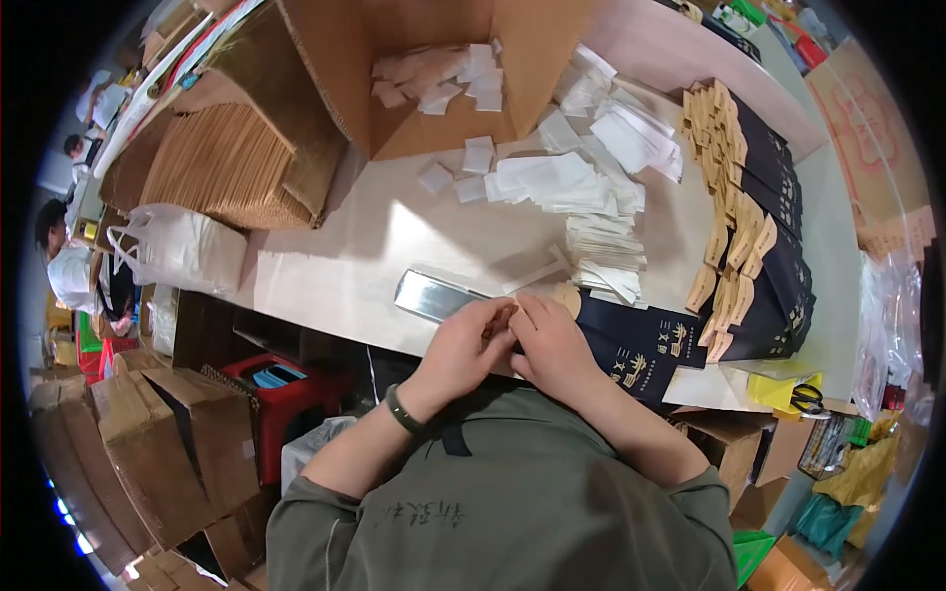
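My left hand [471,347] and my right hand [560,351] meet at the near edge of the table, fingers bent and fingertips pinched together. What lies between the fingertips is too small and covered to make out. A flat, shiny silver strip-like packet [434,294] lies on the table and reaches under the fingers of my left hand. Just right of my right hand lie dark blue printed sleeves [645,335], overlapping, with a tan rounded tab [569,296] showing by the fingers. Beyond them is a stack of thin white packets [603,248].
A cardboard box [537,69] at the back holds small white squares [434,74]. More white packets [562,182] spread beside it. Tan-topped dark sleeves [754,266] are piled at right, near black scissors [806,398]. A carton of brown sheets [217,163] and a plastic bag [187,246] stand left.
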`<state>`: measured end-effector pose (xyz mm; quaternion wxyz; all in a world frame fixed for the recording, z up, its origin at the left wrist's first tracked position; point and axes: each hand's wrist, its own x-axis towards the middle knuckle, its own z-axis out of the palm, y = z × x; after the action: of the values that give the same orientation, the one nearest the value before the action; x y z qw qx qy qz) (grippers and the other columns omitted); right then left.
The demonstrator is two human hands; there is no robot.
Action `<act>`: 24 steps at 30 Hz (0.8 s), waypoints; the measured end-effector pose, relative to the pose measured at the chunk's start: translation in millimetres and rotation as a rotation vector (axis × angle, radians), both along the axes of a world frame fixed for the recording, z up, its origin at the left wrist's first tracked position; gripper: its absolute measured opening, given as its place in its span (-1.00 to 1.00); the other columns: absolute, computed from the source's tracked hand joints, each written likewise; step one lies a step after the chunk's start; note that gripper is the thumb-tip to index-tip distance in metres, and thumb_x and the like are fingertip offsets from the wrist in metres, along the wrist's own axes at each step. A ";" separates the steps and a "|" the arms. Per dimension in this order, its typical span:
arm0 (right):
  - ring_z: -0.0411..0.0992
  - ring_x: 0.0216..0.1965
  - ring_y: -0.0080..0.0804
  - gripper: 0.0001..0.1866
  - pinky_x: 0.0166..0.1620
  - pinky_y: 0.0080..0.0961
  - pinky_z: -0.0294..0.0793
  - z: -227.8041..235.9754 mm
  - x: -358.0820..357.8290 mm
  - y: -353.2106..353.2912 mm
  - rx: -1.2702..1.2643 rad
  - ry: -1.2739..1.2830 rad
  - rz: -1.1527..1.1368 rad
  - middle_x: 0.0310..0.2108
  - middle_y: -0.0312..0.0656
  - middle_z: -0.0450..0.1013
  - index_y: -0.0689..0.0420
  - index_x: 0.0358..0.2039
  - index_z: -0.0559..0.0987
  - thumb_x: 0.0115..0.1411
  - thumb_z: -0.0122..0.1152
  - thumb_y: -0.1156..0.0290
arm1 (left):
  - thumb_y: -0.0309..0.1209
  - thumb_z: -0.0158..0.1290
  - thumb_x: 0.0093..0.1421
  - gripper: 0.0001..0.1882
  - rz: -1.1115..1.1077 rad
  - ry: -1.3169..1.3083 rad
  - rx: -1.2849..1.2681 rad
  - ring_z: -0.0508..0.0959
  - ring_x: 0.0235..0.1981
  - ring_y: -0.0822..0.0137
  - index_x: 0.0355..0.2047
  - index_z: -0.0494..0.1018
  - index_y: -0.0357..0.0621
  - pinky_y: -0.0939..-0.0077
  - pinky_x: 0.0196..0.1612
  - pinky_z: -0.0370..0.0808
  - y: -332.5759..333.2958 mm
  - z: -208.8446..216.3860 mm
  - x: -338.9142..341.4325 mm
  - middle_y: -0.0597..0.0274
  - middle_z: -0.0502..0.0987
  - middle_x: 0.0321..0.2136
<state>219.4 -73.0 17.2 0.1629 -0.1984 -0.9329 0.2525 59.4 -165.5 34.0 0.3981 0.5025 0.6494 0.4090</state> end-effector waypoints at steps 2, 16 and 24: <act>0.35 -0.01 0.07 -0.57 0.04 -0.16 0.38 11.6 9.5 2.0 0.016 0.014 0.004 -0.01 0.09 0.35 0.18 -0.23 0.48 -0.14 0.40 0.39 | -0.27 0.28 0.04 -0.29 -0.060 0.228 0.059 0.50 -0.07 -0.05 0.15 0.27 -0.27 0.20 -0.01 0.46 -4.9 20.9 -6.6 -0.05 0.44 -0.04; 0.42 -0.04 0.00 -0.66 -0.03 -0.19 0.41 59.0 100.3 78.5 0.116 -0.153 0.099 -0.17 0.03 0.44 0.22 -0.44 0.57 -0.05 0.45 0.22 | -0.31 0.28 0.05 -0.53 -0.231 0.015 -0.143 0.48 -0.13 0.30 -0.09 0.43 -0.27 0.43 -0.02 0.41 4.1 -0.1 -7.8 0.08 0.49 -0.16; 0.36 0.00 0.01 -0.62 0.09 -0.17 0.32 11.7 48.4 50.6 0.047 -0.201 0.084 -0.16 0.00 0.44 0.16 -0.26 0.60 0.01 0.31 0.14 | -0.28 0.28 -0.08 -0.50 -0.450 0.002 -0.039 0.51 -0.18 -0.04 -0.17 0.40 -0.27 0.22 -0.10 0.46 21.8 12.1 16.7 -0.11 0.46 -0.22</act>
<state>267.8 -22.4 28.9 0.0626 -0.1795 -0.9577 0.2159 76.1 -143.7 46.2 0.4885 0.6272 0.5291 0.2968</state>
